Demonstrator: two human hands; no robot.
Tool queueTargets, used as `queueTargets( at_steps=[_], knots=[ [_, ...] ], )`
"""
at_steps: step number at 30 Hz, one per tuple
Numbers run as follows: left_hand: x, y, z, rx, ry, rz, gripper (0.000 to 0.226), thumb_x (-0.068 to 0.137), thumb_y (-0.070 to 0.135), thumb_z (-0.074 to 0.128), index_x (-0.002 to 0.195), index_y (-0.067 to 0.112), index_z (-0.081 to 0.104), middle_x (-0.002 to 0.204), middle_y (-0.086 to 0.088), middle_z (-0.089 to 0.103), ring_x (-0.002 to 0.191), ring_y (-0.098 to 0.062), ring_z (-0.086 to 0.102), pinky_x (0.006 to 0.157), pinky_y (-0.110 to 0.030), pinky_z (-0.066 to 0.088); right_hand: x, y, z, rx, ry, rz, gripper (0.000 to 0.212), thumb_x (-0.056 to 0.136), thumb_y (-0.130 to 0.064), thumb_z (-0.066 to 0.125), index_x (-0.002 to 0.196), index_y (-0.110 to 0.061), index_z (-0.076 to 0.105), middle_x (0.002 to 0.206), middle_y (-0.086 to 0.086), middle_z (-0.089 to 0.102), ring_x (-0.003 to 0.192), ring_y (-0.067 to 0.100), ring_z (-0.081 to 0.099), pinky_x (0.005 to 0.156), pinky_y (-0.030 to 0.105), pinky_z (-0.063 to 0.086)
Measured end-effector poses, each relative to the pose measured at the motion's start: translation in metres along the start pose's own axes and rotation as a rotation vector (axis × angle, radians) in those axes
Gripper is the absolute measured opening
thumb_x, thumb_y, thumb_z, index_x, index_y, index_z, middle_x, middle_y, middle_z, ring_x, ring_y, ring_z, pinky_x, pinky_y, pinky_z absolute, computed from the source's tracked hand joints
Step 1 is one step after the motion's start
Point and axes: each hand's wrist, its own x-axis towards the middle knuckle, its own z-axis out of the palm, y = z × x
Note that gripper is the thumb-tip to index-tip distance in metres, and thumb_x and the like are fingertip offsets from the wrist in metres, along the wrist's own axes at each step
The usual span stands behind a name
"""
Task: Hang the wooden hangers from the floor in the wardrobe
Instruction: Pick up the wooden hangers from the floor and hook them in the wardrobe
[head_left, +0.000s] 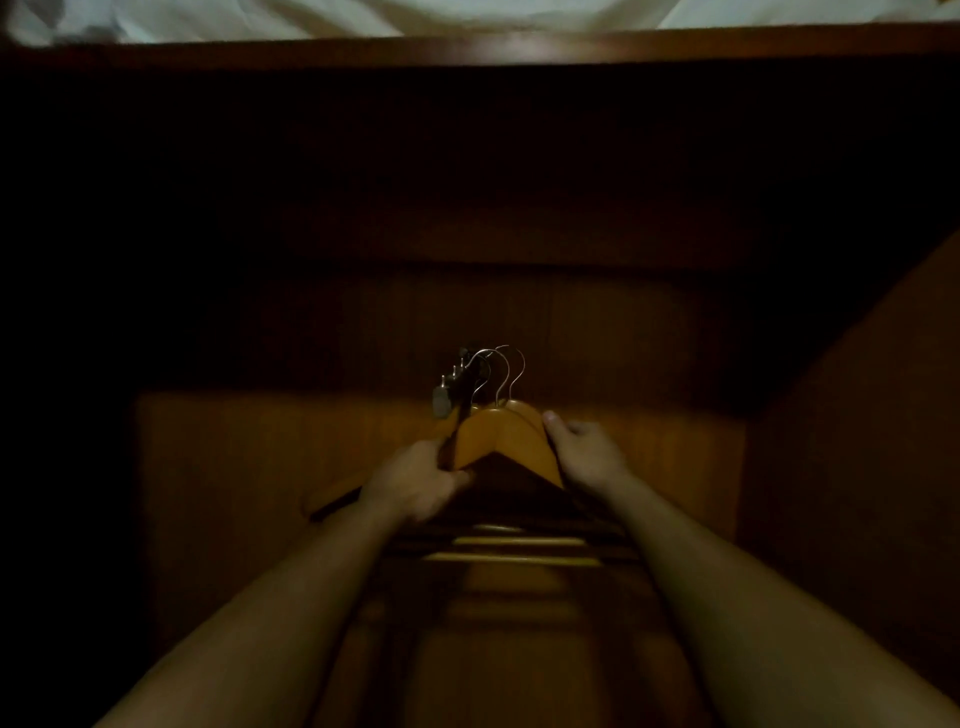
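Observation:
A bundle of orange-brown wooden hangers (488, 434) with silver wire hooks (501, 366) is held up in front of me, inside a dark wooden wardrobe (467, 322). My left hand (421, 483) grips the left shoulders of the bundle, fingers curled round the wood. My right hand (584, 452) holds the right shoulders, thumb on top. The hangers' lower bars (514, 551) show between my forearms. A small metal fitting (447, 395) sits just left of the hooks; what it is fixed to is too dark to tell.
The wardrobe's back panel and a side wall (841, 441) on the right close in the space. White fabric (467, 15) lies above the top wooden edge (493, 49). The left side is in deep shadow.

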Motion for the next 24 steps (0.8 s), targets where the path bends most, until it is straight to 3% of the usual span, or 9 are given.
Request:
queueTargets(
  at_steps=[6,10,16,20,24],
  knots=[
    [0.022,-0.012,-0.003,0.127,0.030,0.038,0.042,0.092,0.036,0.061,0.132,0.027,0.049,0.110,0.000,0.065,0.098,-0.019,0.063,0.090,-0.040,0.052,0.025,-0.005,0.011,-0.002,-0.010,0.019,0.042,0.103,-0.054,0.034,0.087,-0.025,0.061,0.096,0.009,0.067,0.096,0.028,0.065,0.095,0.046,0.051],
    [0.025,-0.018,-0.002,0.191,0.139,0.054,0.054,0.088,0.037,0.066,0.137,0.029,0.044,0.128,-0.005,0.046,0.116,-0.024,0.051,0.100,-0.043,0.047,0.036,-0.008,0.015,0.007,-0.022,0.012,0.043,0.103,-0.053,0.036,0.089,-0.024,0.064,0.092,0.005,0.067,0.096,0.027,0.065,0.094,0.043,0.050],
    [0.023,-0.023,-0.004,0.148,0.177,0.039,0.064,0.083,0.034,0.059,0.143,0.037,0.037,0.129,-0.002,0.043,0.103,-0.024,0.055,0.087,-0.046,0.054,0.045,-0.016,0.018,-0.010,-0.108,-0.004,0.040,0.102,-0.052,0.040,0.091,-0.022,0.064,0.103,0.008,0.070,0.100,0.026,0.065,0.098,0.044,0.049],
    [0.024,-0.027,-0.005,0.168,0.175,-0.002,0.065,0.084,0.051,0.063,0.142,0.036,0.037,0.134,0.001,0.042,0.116,-0.022,0.049,0.094,-0.039,0.045,0.051,-0.023,0.019,-0.040,-0.188,0.022,0.041,0.101,-0.052,0.042,0.090,-0.019,0.063,0.106,0.009,0.069,0.102,0.026,0.065,0.101,0.048,0.049],
    [0.023,-0.027,0.000,0.160,0.167,0.001,0.068,0.086,0.043,0.063,0.146,0.036,0.031,0.140,0.002,0.038,0.117,-0.023,0.049,0.095,-0.042,0.049,0.052,-0.019,0.018,-0.078,-0.218,0.055,0.050,0.102,-0.054,0.039,0.107,-0.010,0.064,0.110,0.010,0.067,0.106,0.025,0.062,0.102,0.043,0.046]
  ],
)
